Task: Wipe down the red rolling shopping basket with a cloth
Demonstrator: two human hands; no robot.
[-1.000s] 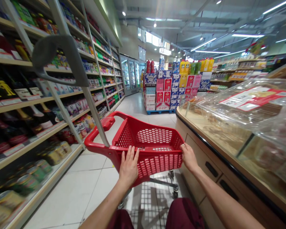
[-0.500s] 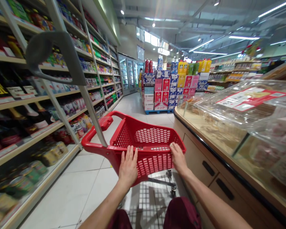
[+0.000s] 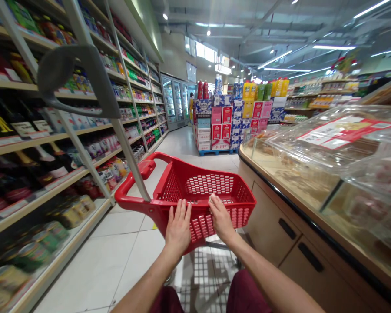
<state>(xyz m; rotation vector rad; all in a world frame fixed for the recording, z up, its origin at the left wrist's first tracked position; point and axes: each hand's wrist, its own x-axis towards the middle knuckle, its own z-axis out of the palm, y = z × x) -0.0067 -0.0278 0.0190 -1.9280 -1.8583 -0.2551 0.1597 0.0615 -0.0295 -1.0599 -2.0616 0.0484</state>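
A red cart (image 3: pixel 200 206) stands on the white floor (image 3: pixel 94 269), right in front of the person, between the shelves (image 3: pixel 68 183) and a wooden bench (image 3: pixel 267 213). Both hands touch the near edge of the cart, just beside each other. The left hand (image 3: pixel 178 228) has a loose, flat grip, with its fingers lying straight over the edge. The right hand (image 3: pixel 222 219) bends its fingers over the same edge, but I cannot tell how tight its grip is. A metal pole (image 3: pixel 126 148) with a big gray handle (image 3: pixel 104 91) sticks up from the left side of the cart. Cans (image 3: pixel 39 250) and lots of bottles fill the shelves. On the bench lie clear plastic boxes, and one has a red and white label (image 3: pixel 345 131). Farther off, a stack of boxes (image 3: pixel 221 126) sits on a blue pallet (image 3: pixel 218 152), with yellow bottles (image 3: pixel 249 91) on top.
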